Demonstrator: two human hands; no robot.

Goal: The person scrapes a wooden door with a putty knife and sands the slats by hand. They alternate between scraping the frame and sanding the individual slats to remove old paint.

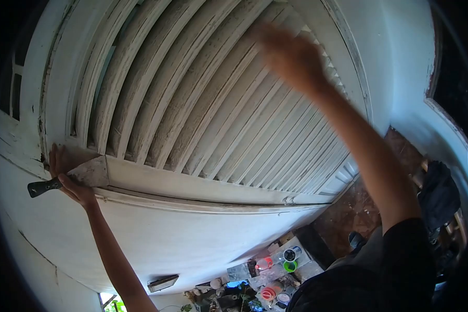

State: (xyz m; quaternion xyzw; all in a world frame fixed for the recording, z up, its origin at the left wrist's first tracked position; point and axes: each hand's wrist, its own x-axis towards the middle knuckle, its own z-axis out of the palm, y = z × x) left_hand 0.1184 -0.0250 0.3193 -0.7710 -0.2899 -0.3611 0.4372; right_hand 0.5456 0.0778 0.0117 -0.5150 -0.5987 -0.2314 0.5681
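A louvered wooden door (192, 88) with worn, dirty white slats fills most of the view. At its left edge, my left hand (78, 191) is closed on a putty knife (91, 171), the thumb across it near where blade and handle meet. Its wide, stained blade lies close to the door frame, and the dark handle points left. My fingers behind the knife rest against the frame. On the other side, my right hand (294, 57) is raised in front of the slats. Motion blurs its fingers, so I cannot see whether it holds anything or touches the wood.
White wall (182, 234) runs beside the door frame. Several tubs and containers, including a green-rimmed tub (290, 266), stand on a cluttered surface at the bottom. Reddish floor tiles (348, 223) show at the right, near dark cloth (441, 192) over a wooden piece.
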